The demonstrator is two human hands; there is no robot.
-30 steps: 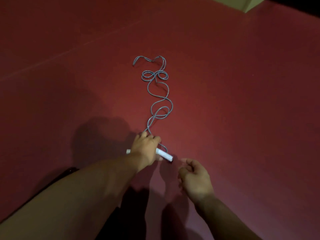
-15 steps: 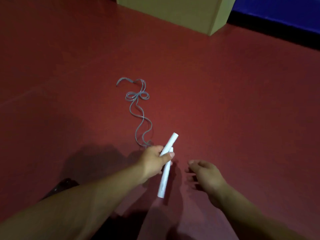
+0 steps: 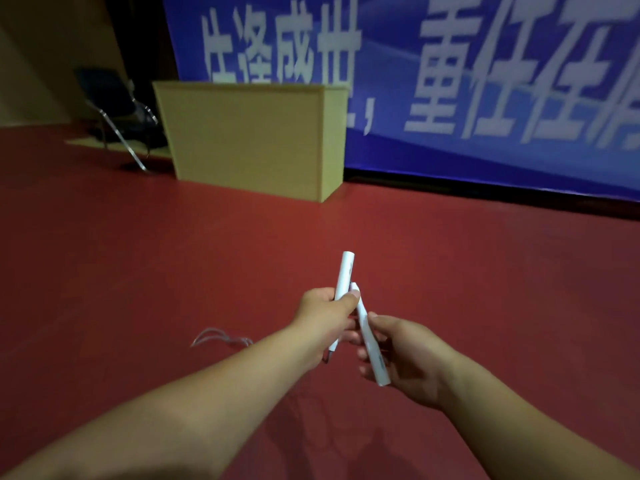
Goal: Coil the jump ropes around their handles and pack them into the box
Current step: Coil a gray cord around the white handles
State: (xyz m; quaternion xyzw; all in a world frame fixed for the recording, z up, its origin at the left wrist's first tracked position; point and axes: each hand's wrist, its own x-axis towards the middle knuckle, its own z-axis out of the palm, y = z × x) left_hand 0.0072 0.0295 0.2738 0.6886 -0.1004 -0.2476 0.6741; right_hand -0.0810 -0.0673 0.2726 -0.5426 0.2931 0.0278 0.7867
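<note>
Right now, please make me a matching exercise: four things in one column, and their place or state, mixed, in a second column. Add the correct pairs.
Things:
1. left hand
2. right hand
3. grey rope
4. chair

Place or state:
A. lies on the red floor
B. stands left of the tan box
C. grips the handle pointing up
D. holds the handle pointing down

Pairs: 1-C, 2-D, 3-A, 4-B
</note>
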